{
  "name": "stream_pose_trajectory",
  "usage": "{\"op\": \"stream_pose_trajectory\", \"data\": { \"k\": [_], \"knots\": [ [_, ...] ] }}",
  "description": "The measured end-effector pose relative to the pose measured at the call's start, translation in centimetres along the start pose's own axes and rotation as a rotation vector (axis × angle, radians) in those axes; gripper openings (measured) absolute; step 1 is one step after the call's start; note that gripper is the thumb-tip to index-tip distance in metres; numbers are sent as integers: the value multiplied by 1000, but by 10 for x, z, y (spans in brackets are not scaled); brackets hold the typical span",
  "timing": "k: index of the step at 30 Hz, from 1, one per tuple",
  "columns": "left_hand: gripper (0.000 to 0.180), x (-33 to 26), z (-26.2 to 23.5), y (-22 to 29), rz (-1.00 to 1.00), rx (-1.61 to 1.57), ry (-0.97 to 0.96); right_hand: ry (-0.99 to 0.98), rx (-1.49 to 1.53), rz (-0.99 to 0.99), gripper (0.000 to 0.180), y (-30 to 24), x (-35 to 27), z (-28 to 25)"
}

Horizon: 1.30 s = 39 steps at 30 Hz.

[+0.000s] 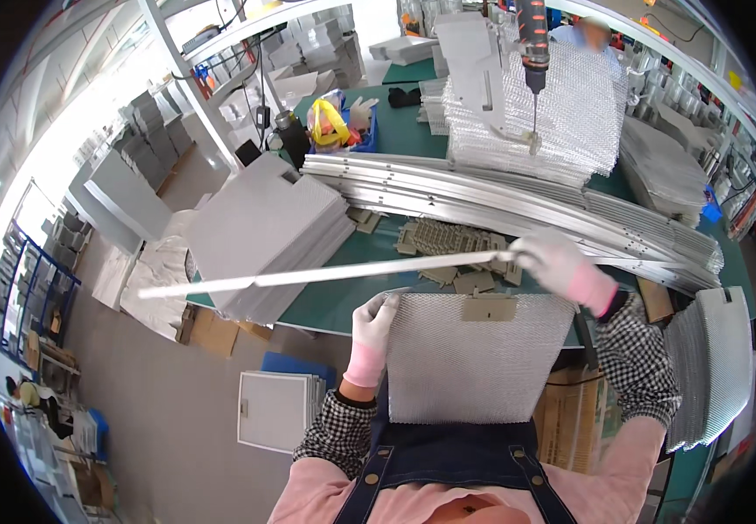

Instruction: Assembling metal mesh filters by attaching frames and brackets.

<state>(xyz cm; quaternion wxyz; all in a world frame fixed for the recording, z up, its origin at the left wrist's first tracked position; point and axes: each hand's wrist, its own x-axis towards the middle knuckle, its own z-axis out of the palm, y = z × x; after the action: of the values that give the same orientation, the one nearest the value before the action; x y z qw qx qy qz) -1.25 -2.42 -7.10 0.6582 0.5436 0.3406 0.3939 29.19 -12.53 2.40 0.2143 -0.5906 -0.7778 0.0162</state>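
A silver mesh panel (474, 371) stands on edge in front of my body, with a beige plate-like piece (489, 307) at the middle of its top edge. My left hand (375, 330), in a white and pink glove, is closed on the panel's upper left corner. In the right hand (557, 266), gloved alike, is one end of a long, thin metal strip (352, 273), which reaches far to the left above the panel. A heap of beige plate-like pieces (448, 237) lies just beyond the strip.
Long metal profiles (500, 203) lie across the green table (330, 310). Grey sheets (260, 227) are stacked at left, mesh panels (711, 362) at right. A power screwdriver (533, 52) hangs over a tall mesh stack (561, 113). Another person (583, 37) is at the far side.
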Motion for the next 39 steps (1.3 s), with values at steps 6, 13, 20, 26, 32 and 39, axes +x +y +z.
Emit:
{"op": "stream_pose_trajectory", "data": {
  "k": [6, 13, 20, 26, 32, 39],
  "knots": [
    [28, -17, 2, -5, 114, 44, 82, -60, 167, -90, 19, -66, 58, 65],
    [24, -22, -12, -13, 93, 11, 119, -283, 294, -67, 22, -88, 72, 67],
    [16, -24, -17, -17, 85, 68, 93, -356, 303, -19, 20, -84, 69, 51],
    [29, -27, -11, -7, 31, -201, 47, -468, 324, -59, 22, -86, 72, 54],
    [34, -23, -30, -11, 78, -281, -99, -639, 261, 37, 29, -63, 49, 5],
    [26, -22, -22, -8, 96, -406, -226, -634, 163, 36, 28, -70, 32, 1]
  ]
}}
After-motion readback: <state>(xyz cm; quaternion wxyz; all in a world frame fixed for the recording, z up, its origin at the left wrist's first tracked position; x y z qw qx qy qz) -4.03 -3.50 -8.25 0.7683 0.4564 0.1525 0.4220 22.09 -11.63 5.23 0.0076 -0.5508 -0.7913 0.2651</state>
